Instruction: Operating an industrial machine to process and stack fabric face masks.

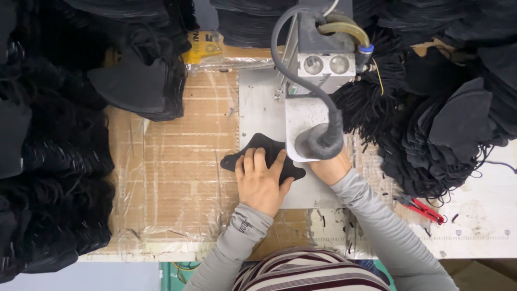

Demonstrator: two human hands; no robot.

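A flat black mask piece [257, 148] lies on the grey metal plate [258, 108] of a small press machine [320, 64]. My left hand [261, 180] rests flat on the piece, fingers spread, pinning it down. My right hand [329, 168] reaches under the machine's head, mostly hidden behind a black hose and round cap [320, 141]; only the wrist and back of the hand show, so its grip cannot be made out. Both arms wear grey sleeves.
Tall stacks of black masks [142, 81] fill the left side, and more piles [458, 129] with loose black ear loops [366, 105] crowd the right. Red-handled snips [425, 210] lie at the right. Taped cardboard [172, 178] covers the bench.
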